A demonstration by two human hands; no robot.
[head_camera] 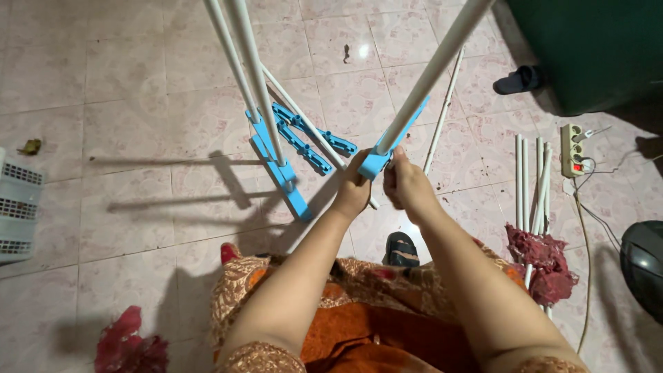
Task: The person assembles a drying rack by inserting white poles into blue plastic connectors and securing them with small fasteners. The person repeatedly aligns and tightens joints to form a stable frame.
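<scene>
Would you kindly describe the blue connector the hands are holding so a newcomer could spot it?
Follow the thick white pipe slanting down from the top right. The blue connector caps its lower end, pinched between left hand and right hand, unlike the blue pieces on the floor.

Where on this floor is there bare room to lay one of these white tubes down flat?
The widest bare tile lies upper left, between the white basket and the blue frame foot. A smaller patch sits below that foot, above the red cloth. The right is crowded: loose white tubes, power strip, cable, red rag.
</scene>
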